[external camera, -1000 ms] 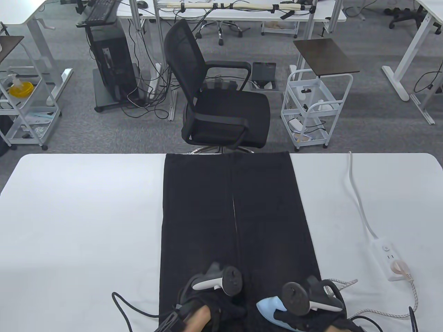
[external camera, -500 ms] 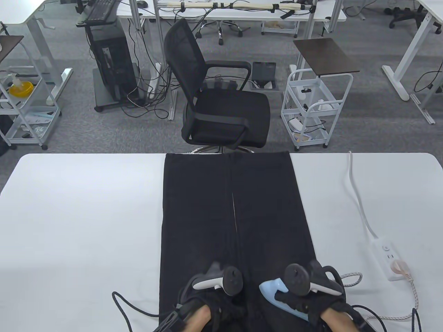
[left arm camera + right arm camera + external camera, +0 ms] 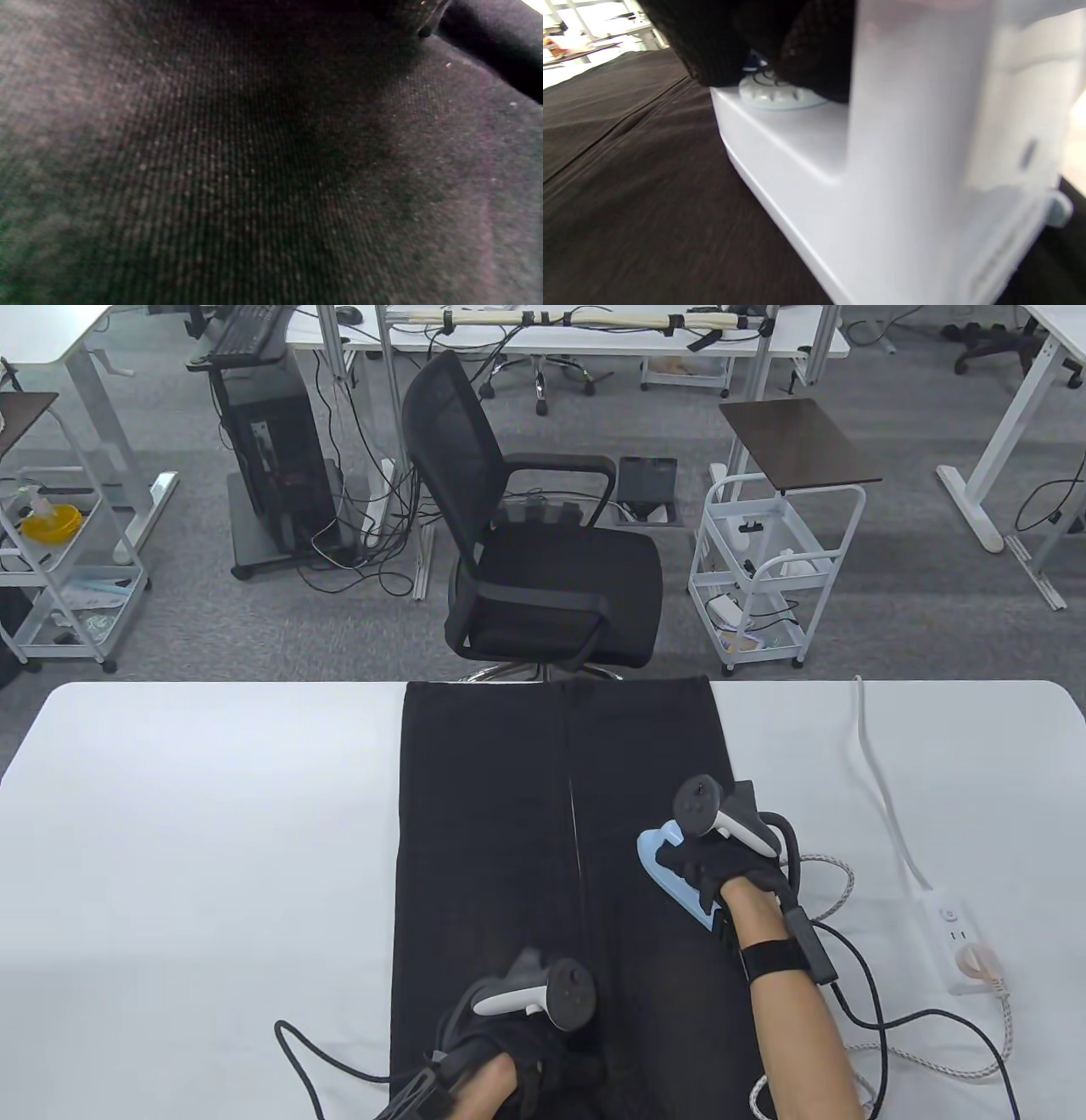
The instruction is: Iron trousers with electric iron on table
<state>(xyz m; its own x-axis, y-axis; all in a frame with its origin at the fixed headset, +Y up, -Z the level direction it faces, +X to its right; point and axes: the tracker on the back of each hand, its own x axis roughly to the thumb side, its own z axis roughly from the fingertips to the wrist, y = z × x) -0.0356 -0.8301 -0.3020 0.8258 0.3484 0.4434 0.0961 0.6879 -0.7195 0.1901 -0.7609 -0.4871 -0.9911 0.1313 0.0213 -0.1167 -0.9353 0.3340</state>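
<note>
Presently, stroke in hand: the right trouser leg is being pressed, judged about midway along its length.
Trousers (image 3: 509,831): black, laid flat along the white table (image 3: 187,848), hems at the far edge, so that each leg offers a smooth run for the soleplate.
Electric iron (image 3: 670,869): pale blue, set flat on the right leg, nose pointed away from the person; in the right wrist view its pale body (image 3: 882,169) is seen resting on the dark cloth.
Right hand (image 3: 708,869): curled round the iron's handle, gripped from above so that it can be pushed along.
Left hand (image 3: 509,1035): laid on the cloth near the waist, probably to keep the fabric from creeping; whether the fingers are flat or curled cannot be told, only weave being shown by the left wrist view.
Braided cord (image 3: 836,869): trailed off to the right toward the power strip (image 3: 950,929), kept clear of the trousers.
Risk: scorching, should the iron be left still.
</note>
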